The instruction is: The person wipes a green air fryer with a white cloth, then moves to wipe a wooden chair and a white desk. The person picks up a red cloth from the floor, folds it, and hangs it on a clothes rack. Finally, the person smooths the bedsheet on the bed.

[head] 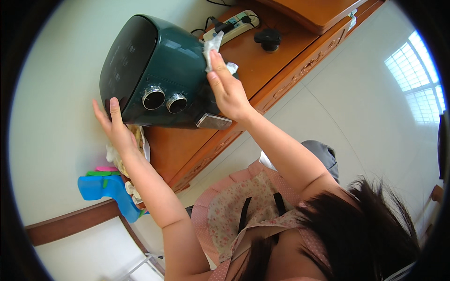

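Note:
A dark green air fryer with a glossy black top panel is at the upper left of the view, over the wooden cabinet. Two silver-rimmed knobs and a basket handle show on its front. My left hand lies against the corner by the black panel, fingers spread. With my right hand I press a crumpled white wipe to the fryer's right side. Part of the wipe sticks out beyond my fingers. The fryer's far side is hidden.
On the cabinet are a power strip with plugs and cables and a small black object. A bag of food and a blue plastic item lie near my left forearm. Pale floor tiles extend to the right.

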Tool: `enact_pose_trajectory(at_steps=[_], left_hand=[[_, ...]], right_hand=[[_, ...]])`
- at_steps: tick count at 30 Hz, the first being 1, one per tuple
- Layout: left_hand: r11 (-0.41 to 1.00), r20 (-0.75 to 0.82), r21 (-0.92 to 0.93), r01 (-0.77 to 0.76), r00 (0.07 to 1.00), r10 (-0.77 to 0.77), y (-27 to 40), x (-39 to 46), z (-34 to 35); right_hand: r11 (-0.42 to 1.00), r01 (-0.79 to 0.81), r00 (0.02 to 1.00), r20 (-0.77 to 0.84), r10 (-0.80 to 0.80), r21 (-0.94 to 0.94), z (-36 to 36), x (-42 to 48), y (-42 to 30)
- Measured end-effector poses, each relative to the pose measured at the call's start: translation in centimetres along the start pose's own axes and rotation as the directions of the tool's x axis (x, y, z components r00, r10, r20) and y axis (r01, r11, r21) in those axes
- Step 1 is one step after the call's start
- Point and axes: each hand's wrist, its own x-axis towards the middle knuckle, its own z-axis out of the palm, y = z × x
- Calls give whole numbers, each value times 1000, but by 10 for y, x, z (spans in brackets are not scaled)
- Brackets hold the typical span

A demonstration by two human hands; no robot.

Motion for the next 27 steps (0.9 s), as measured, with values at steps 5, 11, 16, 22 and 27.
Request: enact_pose_trajectory(at_steps=[5, 11, 16, 22, 27], left_hand=[[999, -20, 39, -25, 999, 26, 2, 0, 2], [999, -61, -17, 28, 998, -29, 1, -7, 4], [1000, -62, -9, 13, 998, -13, 3, -4, 11], [1000, -76, -23, 10, 997, -12, 2, -6, 9], [997, -82, -70, 20, 996, -25, 3, -9, 12]], right_hand=[[902, -431, 893, -155, 423, -25, -7, -9, 48], [998, 3, 998, -60, 1, 56, 16, -5, -14], [952, -284, 955, -53, 291, 109, -12, 24, 23], [970, -188, 972, -113, 207, 157, 18, -13, 12], [980, 196, 969, 156, -192, -15, 17, -14, -26]])
